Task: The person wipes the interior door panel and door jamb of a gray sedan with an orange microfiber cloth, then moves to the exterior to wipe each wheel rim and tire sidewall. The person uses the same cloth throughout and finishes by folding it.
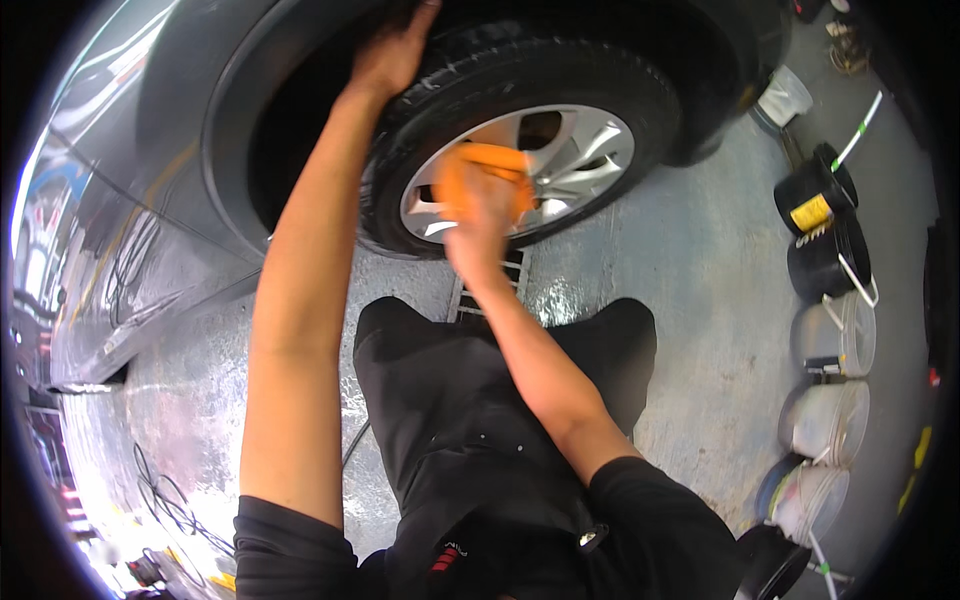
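In front of me is a car wheel with a black rubber tyre [517,71] and a silver alloy rim [600,142]. My right hand [484,225], blurred, grips a bunched orange cloth [487,169] against the spokes on the rim's left half. The cloth covers part of the spokes. My left hand [386,64] is braced at the tyre's upper left, under the wheel arch [225,142]. Its thumb stretches upward, apart from the palm. Shadow darkens most of its fingers, and I see nothing held there.
A grey car body [172,97] curves along the left. Below the tyre, a metal drain grate [514,274] crosses the wet floor between my knees. Along the right stand black buckets [814,199] and clear plastic buckets [832,334]. A black cable [161,495] lies coiled at lower left.
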Action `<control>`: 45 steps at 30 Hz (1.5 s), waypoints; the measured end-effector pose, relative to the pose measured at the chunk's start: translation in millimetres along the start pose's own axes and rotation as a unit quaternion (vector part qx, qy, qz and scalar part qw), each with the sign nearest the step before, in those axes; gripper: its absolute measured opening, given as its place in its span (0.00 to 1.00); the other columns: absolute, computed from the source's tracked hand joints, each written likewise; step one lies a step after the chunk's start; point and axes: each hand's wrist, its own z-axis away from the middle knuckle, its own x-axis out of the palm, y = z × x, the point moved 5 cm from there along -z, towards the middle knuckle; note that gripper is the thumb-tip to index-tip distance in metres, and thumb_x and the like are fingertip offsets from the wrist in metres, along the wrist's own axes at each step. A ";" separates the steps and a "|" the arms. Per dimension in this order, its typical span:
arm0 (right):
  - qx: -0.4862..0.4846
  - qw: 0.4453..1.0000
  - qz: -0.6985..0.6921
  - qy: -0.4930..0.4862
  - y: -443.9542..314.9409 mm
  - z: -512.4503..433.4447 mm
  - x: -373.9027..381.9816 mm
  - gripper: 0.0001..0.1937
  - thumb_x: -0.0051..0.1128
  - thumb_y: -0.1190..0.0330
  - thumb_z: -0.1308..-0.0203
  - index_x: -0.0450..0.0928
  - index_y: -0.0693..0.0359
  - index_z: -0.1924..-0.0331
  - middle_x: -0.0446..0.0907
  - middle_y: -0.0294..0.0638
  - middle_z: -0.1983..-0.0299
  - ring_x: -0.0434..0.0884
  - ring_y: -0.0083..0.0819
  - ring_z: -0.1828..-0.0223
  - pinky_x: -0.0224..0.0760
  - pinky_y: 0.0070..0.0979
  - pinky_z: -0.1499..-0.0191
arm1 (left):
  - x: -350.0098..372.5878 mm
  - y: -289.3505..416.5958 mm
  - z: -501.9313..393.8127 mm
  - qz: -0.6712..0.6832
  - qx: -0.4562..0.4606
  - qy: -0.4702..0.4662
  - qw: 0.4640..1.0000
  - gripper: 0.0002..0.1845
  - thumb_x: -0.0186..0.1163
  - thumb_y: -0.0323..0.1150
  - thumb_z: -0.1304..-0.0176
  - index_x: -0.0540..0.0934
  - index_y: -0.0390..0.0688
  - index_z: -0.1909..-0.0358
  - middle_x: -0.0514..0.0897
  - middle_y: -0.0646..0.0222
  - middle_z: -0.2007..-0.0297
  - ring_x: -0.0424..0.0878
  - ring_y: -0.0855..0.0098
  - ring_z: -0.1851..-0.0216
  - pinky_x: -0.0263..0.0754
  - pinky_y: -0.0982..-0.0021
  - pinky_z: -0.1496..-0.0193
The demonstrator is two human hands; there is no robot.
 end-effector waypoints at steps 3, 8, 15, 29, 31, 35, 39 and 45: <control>-0.010 0.999 0.045 0.028 -24.7 -7.6 26.0 0.43 0.71 0.79 0.55 0.71 0.59 0.27 0.70 0.59 0.40 0.71 0.62 0.35 0.65 0.50 0.32 | 2.8 -39.2 -11.4 -0.124 0.040 -0.023 0.991 0.46 0.32 0.67 0.21 0.67 0.38 0.22 0.65 0.44 0.23 0.57 0.47 0.19 0.50 0.54 0.18; 0.102 0.976 0.163 -0.105 93.1 14.0 -11.1 0.41 0.71 0.77 0.54 0.75 0.47 0.30 0.72 0.58 0.41 0.74 0.63 0.36 0.71 0.50 0.36 | -8.6 12.2 8.6 0.003 -0.071 -0.016 0.997 0.46 0.35 0.68 0.22 0.65 0.37 0.22 0.65 0.43 0.23 0.58 0.45 0.20 0.50 0.56 0.18; 0.414 0.713 -0.490 0.284 92.2 18.6 48.8 0.42 0.59 0.83 0.46 0.52 0.63 0.26 0.68 0.55 0.36 0.71 0.47 0.32 0.66 0.44 0.28 | -12.8 13.2 -5.7 0.022 -0.048 -0.009 0.999 0.47 0.35 0.69 0.23 0.68 0.36 0.24 0.66 0.41 0.24 0.59 0.45 0.20 0.51 0.55 0.18; -0.027 0.966 0.211 -0.144 44.3 60.0 101.3 0.37 0.71 0.76 0.52 0.70 0.61 0.33 0.66 0.56 0.35 0.71 0.56 0.38 0.67 0.52 0.37 | -11.2 -0.8 -2.2 0.029 -0.029 0.037 0.998 0.44 0.40 0.66 0.22 0.71 0.34 0.26 0.70 0.38 0.27 0.64 0.42 0.23 0.55 0.54 0.20; -0.074 0.929 0.324 -0.165 103.5 39.9 54.4 0.33 0.66 0.73 0.46 0.74 0.49 0.31 0.71 0.45 0.37 0.75 0.47 0.46 0.69 0.51 0.48 | -12.9 12.0 5.9 0.051 -0.006 0.006 0.999 0.43 0.41 0.66 0.22 0.71 0.36 0.26 0.71 0.40 0.27 0.64 0.42 0.23 0.55 0.54 0.20; 0.001 0.945 0.308 -0.109 89.4 39.1 55.4 0.46 0.71 0.77 0.56 0.71 0.46 0.25 0.68 0.52 0.33 0.72 0.54 0.43 0.70 0.48 0.41 | -11.1 15.4 -2.4 0.041 -0.001 0.007 0.999 0.42 0.42 0.65 0.23 0.72 0.40 0.25 0.71 0.43 0.27 0.65 0.43 0.23 0.56 0.54 0.20; 0.000 0.971 0.234 -0.042 53.0 53.9 113.3 0.42 0.70 0.77 0.55 0.73 0.56 0.27 0.65 0.53 0.28 0.72 0.56 0.42 0.69 0.51 0.36 | 2.2 -1.9 -12.8 -0.011 0.023 -0.011 1.000 0.40 0.41 0.64 0.21 0.71 0.41 0.24 0.70 0.45 0.25 0.63 0.45 0.22 0.54 0.54 0.20; -0.008 0.971 0.221 -0.090 136.9 83.9 -8.8 0.34 0.63 0.78 0.45 0.77 0.50 0.30 0.71 0.49 0.35 0.75 0.51 0.44 0.71 0.46 0.39 | 3.6 6.8 -8.1 0.080 -0.001 -0.019 0.997 0.40 0.41 0.62 0.20 0.72 0.39 0.25 0.70 0.45 0.25 0.62 0.48 0.21 0.54 0.58 0.19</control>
